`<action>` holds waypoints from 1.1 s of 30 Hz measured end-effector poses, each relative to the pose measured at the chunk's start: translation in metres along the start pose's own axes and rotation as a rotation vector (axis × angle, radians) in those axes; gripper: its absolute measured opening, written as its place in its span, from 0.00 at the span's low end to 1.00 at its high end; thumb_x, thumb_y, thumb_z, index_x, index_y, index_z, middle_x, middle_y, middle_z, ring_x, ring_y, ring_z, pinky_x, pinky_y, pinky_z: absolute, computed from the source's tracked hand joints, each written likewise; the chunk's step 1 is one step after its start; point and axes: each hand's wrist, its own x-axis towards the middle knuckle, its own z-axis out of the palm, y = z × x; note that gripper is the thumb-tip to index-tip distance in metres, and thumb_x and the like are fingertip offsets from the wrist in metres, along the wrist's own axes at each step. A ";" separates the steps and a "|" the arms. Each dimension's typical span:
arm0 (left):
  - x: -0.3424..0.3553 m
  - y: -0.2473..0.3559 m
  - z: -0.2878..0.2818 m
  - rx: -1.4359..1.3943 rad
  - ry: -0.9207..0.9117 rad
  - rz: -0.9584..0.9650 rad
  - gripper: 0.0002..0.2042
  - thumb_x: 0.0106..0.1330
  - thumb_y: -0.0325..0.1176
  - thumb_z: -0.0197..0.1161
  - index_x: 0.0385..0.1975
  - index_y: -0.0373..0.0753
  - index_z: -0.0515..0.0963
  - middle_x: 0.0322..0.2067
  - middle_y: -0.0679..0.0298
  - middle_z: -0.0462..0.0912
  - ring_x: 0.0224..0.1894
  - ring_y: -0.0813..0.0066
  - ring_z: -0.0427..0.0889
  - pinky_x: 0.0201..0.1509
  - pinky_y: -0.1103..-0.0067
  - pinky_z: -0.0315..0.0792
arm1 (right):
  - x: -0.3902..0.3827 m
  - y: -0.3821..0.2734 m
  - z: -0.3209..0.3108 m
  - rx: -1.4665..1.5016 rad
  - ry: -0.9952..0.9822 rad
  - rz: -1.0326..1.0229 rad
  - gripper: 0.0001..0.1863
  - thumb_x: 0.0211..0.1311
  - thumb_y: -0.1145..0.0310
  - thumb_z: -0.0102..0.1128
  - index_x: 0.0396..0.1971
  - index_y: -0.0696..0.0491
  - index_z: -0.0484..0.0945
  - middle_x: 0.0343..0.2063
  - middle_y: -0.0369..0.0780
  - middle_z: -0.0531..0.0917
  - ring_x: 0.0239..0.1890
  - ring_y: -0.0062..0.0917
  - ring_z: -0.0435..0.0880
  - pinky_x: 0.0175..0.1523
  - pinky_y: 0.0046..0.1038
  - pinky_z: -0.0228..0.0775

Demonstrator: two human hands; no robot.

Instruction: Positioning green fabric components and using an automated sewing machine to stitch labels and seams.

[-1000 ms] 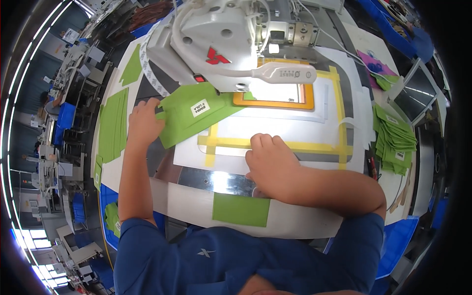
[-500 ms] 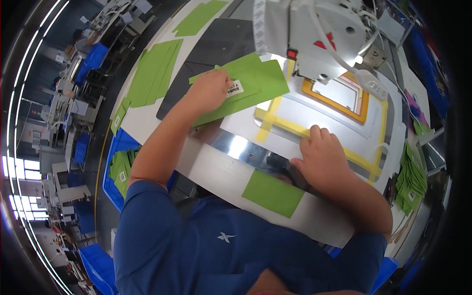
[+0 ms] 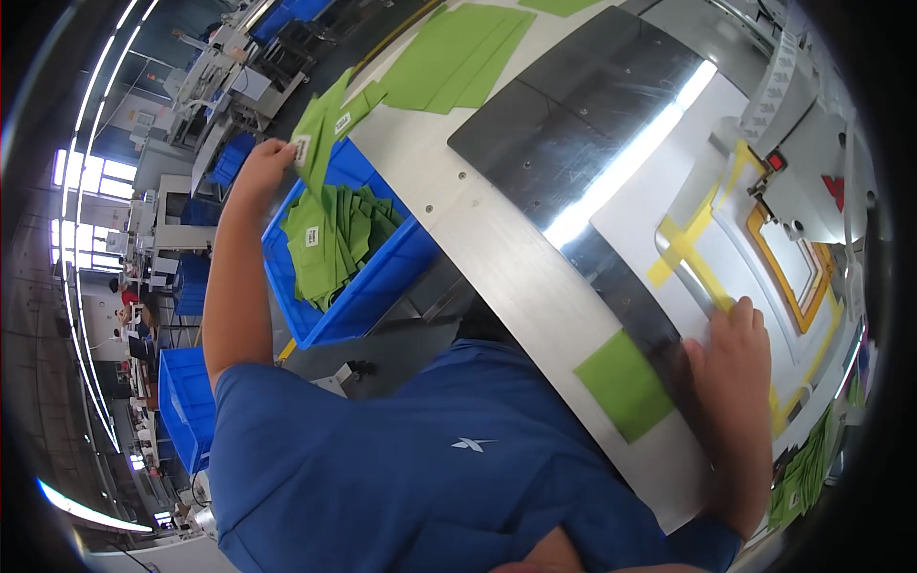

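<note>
My left hand (image 3: pixel 266 170) is closed on the edge of a green fabric piece (image 3: pixel 322 134) with a white label. The piece hangs over a blue bin (image 3: pixel 334 329) on my left. Heaped in that bin are several green labelled pieces (image 3: pixel 349 239). On the right, my right hand (image 3: pixel 734 368) lies with its thumb apart on the near edge of a white template (image 3: pixel 659 205) marked with yellow tape, holding nothing. An orange-yellow frame (image 3: pixel 764 258) is set in the template under the sewing machine head (image 3: pixel 807 177). A green fabric rectangle (image 3: pixel 624 386) lies on the table's front edge.
Flat green pieces (image 3: pixel 454 57) lie stacked at the far left of the table (image 3: pixel 449 215), with a labelled one at its corner. A dark metal plate (image 3: pixel 573 95) spans the middle. More green pieces (image 3: pixel 802 473) hang at the lower right. Another blue bin (image 3: pixel 186 406) stands at left.
My left hand has gone from the plate beside the template out to the left, over the blue bin, with the labelled green piece. The view has turned left; my right hand stays at the template's edge.
</note>
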 end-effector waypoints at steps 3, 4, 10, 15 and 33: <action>0.004 -0.101 -0.016 0.014 0.032 -0.163 0.13 0.75 0.40 0.61 0.33 0.37 0.82 0.20 0.69 0.75 0.18 0.77 0.72 0.22 0.74 0.62 | 0.000 0.002 -0.001 0.005 -0.029 0.010 0.17 0.57 0.66 0.75 0.38 0.61 0.79 0.47 0.52 0.75 0.52 0.49 0.75 0.57 0.46 0.71; -0.001 -0.116 -0.009 -0.012 0.024 -0.218 0.13 0.74 0.40 0.60 0.32 0.37 0.81 0.19 0.68 0.75 0.15 0.75 0.70 0.18 0.73 0.61 | -0.002 0.003 -0.001 -0.004 -0.034 0.026 0.17 0.57 0.66 0.75 0.38 0.61 0.79 0.47 0.52 0.75 0.52 0.49 0.75 0.57 0.46 0.71; 0.023 -0.217 0.078 0.413 -0.201 -0.402 0.14 0.71 0.37 0.59 0.28 0.31 0.81 0.25 0.48 0.84 0.26 0.53 0.88 0.27 0.59 0.77 | -0.018 0.001 -0.009 -0.052 -0.001 0.011 0.18 0.58 0.60 0.75 0.36 0.59 0.80 0.47 0.51 0.77 0.51 0.47 0.77 0.55 0.45 0.72; 0.055 -0.147 0.107 0.409 0.198 0.351 0.16 0.76 0.36 0.61 0.54 0.31 0.83 0.47 0.43 0.88 0.50 0.46 0.88 0.57 0.63 0.79 | -0.026 0.029 0.003 0.115 0.185 -0.144 0.17 0.61 0.61 0.72 0.41 0.58 0.80 0.51 0.49 0.80 0.52 0.45 0.81 0.58 0.44 0.72; -0.197 0.370 0.339 -0.195 -0.790 1.722 0.17 0.69 0.33 0.70 0.55 0.35 0.80 0.47 0.51 0.84 0.52 0.49 0.81 0.59 0.61 0.73 | -0.087 0.178 0.009 -0.094 0.444 0.358 0.07 0.67 0.67 0.64 0.42 0.52 0.84 0.42 0.44 0.86 0.52 0.44 0.83 0.58 0.47 0.73</action>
